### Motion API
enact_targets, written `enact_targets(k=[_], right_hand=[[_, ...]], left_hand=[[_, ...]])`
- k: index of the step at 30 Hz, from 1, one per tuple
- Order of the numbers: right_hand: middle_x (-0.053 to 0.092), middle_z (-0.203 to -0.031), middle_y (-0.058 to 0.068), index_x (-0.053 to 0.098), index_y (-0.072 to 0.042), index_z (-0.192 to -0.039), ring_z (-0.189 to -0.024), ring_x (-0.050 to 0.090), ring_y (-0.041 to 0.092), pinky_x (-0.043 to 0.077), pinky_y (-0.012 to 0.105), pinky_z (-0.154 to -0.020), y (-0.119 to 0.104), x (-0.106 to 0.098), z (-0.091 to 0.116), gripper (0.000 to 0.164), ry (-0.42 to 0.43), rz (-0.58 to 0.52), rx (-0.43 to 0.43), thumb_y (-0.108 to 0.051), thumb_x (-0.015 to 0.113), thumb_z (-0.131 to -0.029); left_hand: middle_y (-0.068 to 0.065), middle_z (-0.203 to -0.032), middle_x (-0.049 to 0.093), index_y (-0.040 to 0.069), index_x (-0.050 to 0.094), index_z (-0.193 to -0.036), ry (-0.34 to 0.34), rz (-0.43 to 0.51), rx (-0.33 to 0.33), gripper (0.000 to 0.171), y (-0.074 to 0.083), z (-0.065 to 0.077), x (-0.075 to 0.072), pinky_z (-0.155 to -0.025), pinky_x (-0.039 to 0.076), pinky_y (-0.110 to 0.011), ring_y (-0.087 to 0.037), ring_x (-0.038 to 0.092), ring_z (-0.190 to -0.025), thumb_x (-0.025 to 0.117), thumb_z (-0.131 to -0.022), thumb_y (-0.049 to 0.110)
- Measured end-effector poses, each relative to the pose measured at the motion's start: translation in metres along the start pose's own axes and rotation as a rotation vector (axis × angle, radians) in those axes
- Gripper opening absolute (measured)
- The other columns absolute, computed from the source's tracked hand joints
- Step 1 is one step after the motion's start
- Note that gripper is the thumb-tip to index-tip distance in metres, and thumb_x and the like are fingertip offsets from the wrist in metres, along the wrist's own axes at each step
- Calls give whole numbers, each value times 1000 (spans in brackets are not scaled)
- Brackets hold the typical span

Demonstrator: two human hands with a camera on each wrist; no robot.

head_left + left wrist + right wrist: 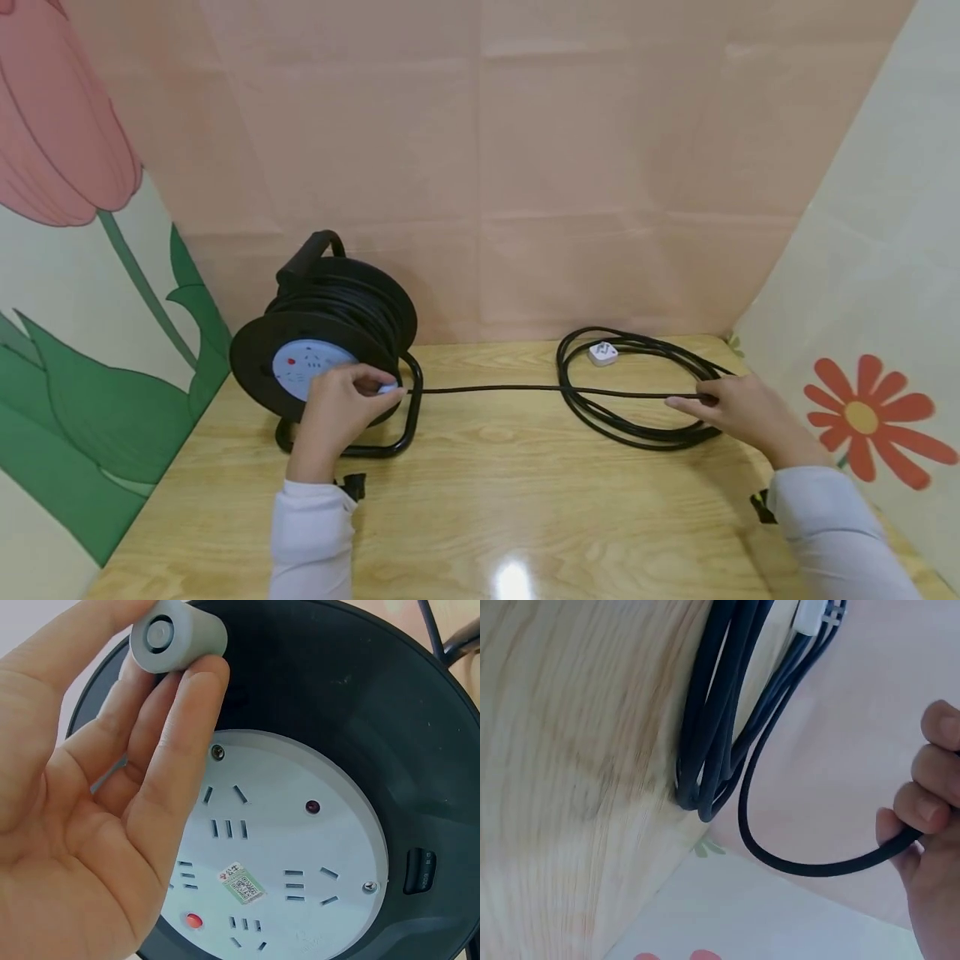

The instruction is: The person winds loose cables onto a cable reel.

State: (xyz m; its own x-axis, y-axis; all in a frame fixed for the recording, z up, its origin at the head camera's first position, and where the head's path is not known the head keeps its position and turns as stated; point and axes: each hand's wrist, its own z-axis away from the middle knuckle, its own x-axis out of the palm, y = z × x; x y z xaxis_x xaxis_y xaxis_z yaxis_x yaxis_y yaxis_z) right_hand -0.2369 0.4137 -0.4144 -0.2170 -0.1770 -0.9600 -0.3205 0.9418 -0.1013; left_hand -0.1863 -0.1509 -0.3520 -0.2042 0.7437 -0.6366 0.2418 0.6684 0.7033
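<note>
A black cable reel point(258, 367) stands at the left of the table, with dark cable wound on its drum. My left hand point(337, 412) pinches the light grey knob point(180, 637) near the rim of the reel's face, between thumb and fingertips. Behind those fingers is a pale socket panel point(262, 855) with a red button. From the drum a black cable point(487, 388) runs nearly straight across to my right hand point(750, 417), whose fingers curl round it. Loose loops of the cable point(645, 443) lie on the table beside that hand. A white plug point(603, 353) sits inside the loops.
The reel has a tubular black stand point(415, 417) and a carrying handle point(300, 265) on top. A pinkish wall covering point(480, 167) rises behind the wooden table point(465, 500). Flower-painted panels point(840, 292) border both sides.
</note>
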Motion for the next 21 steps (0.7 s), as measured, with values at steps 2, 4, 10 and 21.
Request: enact_targets(k=[2,4,10,21], right_hand=[[33,-50,-5,47,-19,-60,-45,33,12,32,30,-51,1,-1,-2,54,16,-2,10,-57,64,-93],[33,-50,-5,46,-19,-59,-45,34,13,34,31,-52,-1,-2,-5,55,54,7,16,-58,62,-94],[30,-52,-4,36,-19,-57,-47,31,14,31,32,-50,-13,-11,-13,58,241,0,14,-51,70,-91],[31,-52,-3,37,-18,-57,-46,31,17,25,33,-47,-27,-4,-17,59,387,-45,69,-52,74,-87]], left_hand=[[3,-85,71,15,79,-91,-2,6,-16,21,0,0,0,-66,55,-33,-15,65,-77,85,-82,34],[3,-84,71,16,79,-91,-3,7,-30,23,0,0,0,-66,55,-34,-14,65,-77,84,-83,36],[0,-84,72,13,76,-88,-6,-16,-96,32,1,2,-2,-65,55,-35,-16,65,-76,81,-84,44],[-1,-79,74,8,78,-98,-230,19,-228,52,-8,0,-7,-72,55,-37,-18,68,-78,67,-90,59]])
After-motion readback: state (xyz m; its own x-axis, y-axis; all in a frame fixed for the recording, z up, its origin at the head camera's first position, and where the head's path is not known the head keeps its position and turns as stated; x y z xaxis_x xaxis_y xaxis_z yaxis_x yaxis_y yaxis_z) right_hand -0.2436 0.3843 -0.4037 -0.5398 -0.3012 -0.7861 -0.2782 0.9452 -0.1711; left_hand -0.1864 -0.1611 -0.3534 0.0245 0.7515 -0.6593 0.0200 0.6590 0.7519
